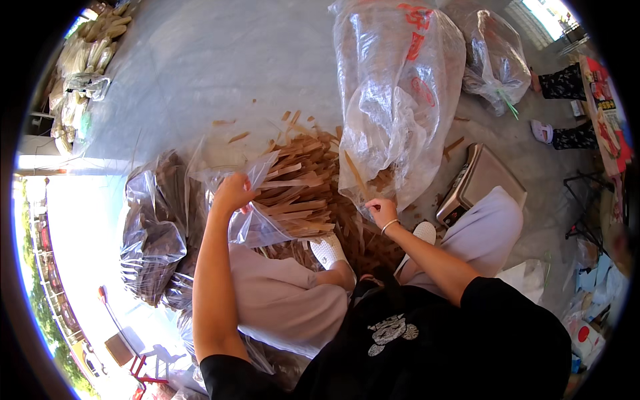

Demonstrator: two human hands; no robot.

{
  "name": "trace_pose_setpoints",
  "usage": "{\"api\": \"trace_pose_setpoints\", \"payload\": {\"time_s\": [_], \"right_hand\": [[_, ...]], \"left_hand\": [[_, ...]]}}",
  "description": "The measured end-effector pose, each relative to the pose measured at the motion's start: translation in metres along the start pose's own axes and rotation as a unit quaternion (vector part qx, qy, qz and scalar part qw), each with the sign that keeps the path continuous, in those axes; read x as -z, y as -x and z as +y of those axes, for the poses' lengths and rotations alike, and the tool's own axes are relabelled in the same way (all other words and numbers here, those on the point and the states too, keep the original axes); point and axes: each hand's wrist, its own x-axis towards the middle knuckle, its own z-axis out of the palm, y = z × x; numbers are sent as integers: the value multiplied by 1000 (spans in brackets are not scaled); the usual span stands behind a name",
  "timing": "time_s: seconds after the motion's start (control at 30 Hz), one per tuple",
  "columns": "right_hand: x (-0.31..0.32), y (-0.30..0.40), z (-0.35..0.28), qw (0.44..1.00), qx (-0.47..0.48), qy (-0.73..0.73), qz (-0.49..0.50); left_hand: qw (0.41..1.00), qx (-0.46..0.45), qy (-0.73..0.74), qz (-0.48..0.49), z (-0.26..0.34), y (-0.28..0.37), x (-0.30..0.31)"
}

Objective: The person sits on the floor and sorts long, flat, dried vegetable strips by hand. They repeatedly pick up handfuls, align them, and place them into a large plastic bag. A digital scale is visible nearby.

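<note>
My left hand (234, 193) pinches the edge of a clear plastic bag (260, 227), whose mouth lies around the left end of a pile of flat brown strips (300, 195). My right hand (383, 212), with a bracelet at the wrist, grips the lower end of one brown strip (356, 172) that points up and away. That strip is in front of a large clear plastic sack (400, 100) with red writing. Loose strips lie on the floor between my white shoes. What the strips are made of, I cannot tell.
Filled plastic bags (155, 225) stand at my left. A flat-topped scale (482, 180) is by my right knee. Another tied sack (495, 60) lies beyond it. At the far right a person's legs (567, 107) show beside a table (605, 115).
</note>
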Motion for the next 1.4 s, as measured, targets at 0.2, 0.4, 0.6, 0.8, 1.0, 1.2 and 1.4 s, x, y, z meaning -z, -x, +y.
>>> {"api": "trace_pose_setpoints", "payload": {"time_s": [0.2, 0.4, 0.6, 0.8, 1.0, 1.2, 1.4], "right_hand": [[24, 68, -134, 977, 97, -187, -46], [-8, 26, -179, 940, 292, 91, -150], [-18, -33, -119, 970, 238, 12, -40], [86, -76, 101, 980, 3, 185, 77], [96, -80, 42, 904, -52, 398, -145], [93, -51, 62, 881, 19, 462, -96], [119, -78, 90, 811, 108, 543, -189]], "left_hand": [[999, 21, -22, -15, 10, -2, 0], [998, -1, -58, 19, -11, -11, -4], [998, 37, -38, -27, 4, -1, 2], [938, -186, -270, 111, 89, 13, -50], [926, -324, -93, -168, 152, -53, -174], [943, -259, 171, -118, 173, -95, -308], [971, -121, 203, -43, 190, -131, -309]]}}
